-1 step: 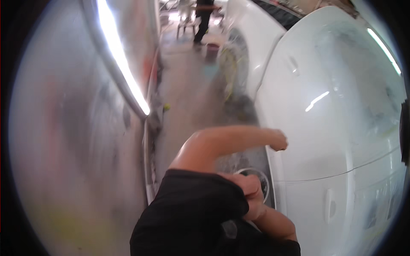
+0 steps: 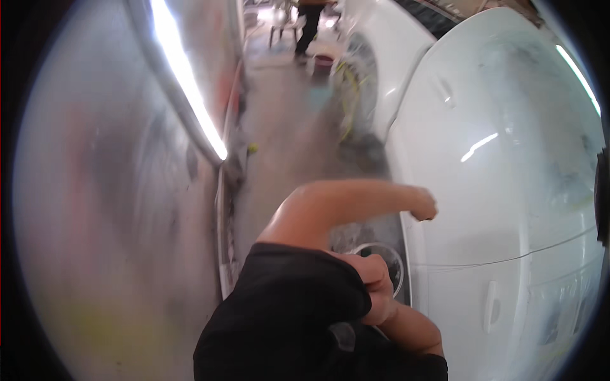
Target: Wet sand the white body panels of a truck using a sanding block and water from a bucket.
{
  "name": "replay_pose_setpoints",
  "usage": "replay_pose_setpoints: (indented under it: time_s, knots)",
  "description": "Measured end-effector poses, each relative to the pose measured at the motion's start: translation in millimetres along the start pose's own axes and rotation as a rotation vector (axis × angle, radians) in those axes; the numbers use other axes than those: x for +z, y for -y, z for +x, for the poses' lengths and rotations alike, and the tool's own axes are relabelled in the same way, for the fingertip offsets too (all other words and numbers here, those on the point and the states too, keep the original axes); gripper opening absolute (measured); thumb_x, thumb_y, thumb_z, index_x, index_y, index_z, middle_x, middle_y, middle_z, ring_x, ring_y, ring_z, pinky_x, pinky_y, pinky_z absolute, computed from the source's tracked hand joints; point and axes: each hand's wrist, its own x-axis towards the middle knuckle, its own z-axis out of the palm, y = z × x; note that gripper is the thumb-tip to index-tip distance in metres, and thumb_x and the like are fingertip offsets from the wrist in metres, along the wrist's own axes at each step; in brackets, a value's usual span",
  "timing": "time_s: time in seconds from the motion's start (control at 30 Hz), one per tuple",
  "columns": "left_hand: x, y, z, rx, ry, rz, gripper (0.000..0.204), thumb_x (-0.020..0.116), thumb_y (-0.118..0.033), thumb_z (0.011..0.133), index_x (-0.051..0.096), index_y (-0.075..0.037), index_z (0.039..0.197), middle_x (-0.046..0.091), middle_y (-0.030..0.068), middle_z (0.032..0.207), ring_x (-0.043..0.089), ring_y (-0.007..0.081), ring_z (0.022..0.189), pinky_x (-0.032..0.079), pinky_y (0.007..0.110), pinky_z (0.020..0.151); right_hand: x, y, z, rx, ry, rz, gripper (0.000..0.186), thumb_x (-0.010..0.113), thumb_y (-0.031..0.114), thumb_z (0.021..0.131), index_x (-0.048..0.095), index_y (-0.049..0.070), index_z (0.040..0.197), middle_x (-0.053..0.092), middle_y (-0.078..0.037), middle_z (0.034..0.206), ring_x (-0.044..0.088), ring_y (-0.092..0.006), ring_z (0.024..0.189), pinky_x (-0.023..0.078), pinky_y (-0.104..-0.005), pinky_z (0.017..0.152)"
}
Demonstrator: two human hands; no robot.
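Note:
My left arm bends across the lower middle, its bare forearm reaching right. At its end my left hand point(image 2: 424, 204), fingers curled, is at the white car door point(image 2: 470, 209); whether it touches the panel or holds something small is hidden. Closer to me, my right hand point(image 2: 380, 293) is folded beside the edge of my black left sleeve point(image 2: 298, 279). Its fingers look bent in, but the sleeve hides part of them and whatever they may grip. Past both arms, a round pale-rimmed bucket point(image 2: 399, 270) with dark contents shows in part on the floor beside the car.
A smeared, hazy panel point(image 2: 108, 190) lines the left side, with a bright tube light point(image 2: 190, 82) along it. Clear sheeting point(image 2: 363, 70) covers the car's wheel area. Ahead are a dark red bucket point(image 2: 323, 65), a standing person point(image 2: 309, 28) and a stool point(image 2: 284, 32).
The whole view has shifted slightly, so the scene sits a little farther right and higher. My hands keep nearly the same place against the car door.

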Motion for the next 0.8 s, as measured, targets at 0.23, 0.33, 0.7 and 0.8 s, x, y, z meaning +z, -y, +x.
replay_pose_setpoints:
  time_s: [0.23, 0.33, 0.7, 0.8]
  knots:
    - [-69, 30, 41, 0.287, 0.099, -0.099, 0.034, 0.064, -0.017, 0.097, 0.074, -0.009, 0.128, 0.077, 0.0177, 0.120, 0.072, 0.0405, 0.104, 0.056, 0.058, 0.087, 19, 59, 14, 0.484, -0.321, 0.509, 0.039, 0.056, 0.014, 0.104, 0.064, -0.006, 0.136, 0.071, -0.014, 0.128, 0.071, -0.0246, 0.119, 0.055, -0.0341, 0.103]
    - [-62, 40, 30, 0.284, 0.124, -0.135, 0.034, 0.064, -0.018, 0.097, 0.074, -0.009, 0.128, 0.077, 0.0176, 0.120, 0.072, 0.0404, 0.104, 0.056, 0.058, 0.087, -6, 17, 10, 0.027, 0.240, 0.426, 0.039, 0.056, 0.015, 0.104, 0.064, -0.006, 0.137, 0.071, -0.015, 0.129, 0.071, -0.0252, 0.119, 0.056, -0.0344, 0.103]
    - [-37, -1, 50, 0.320, 0.241, -0.163, 0.033, 0.064, -0.018, 0.097, 0.075, -0.010, 0.128, 0.077, 0.0174, 0.121, 0.072, 0.0399, 0.105, 0.057, 0.058, 0.087, -13, -25, -24, -0.093, 0.232, 0.510, 0.043, 0.056, 0.019, 0.105, 0.062, -0.008, 0.138, 0.071, -0.018, 0.129, 0.071, -0.0273, 0.119, 0.056, -0.0356, 0.102]
    - [-33, -13, 48, 0.348, 0.277, -0.161, 0.033, 0.064, -0.018, 0.097, 0.075, -0.010, 0.127, 0.077, 0.0173, 0.122, 0.072, 0.0398, 0.105, 0.057, 0.057, 0.087, -14, -30, -24, -0.111, 0.200, 0.497, 0.044, 0.057, 0.020, 0.106, 0.062, -0.009, 0.139, 0.070, -0.019, 0.129, 0.071, -0.0279, 0.118, 0.057, -0.0359, 0.102]
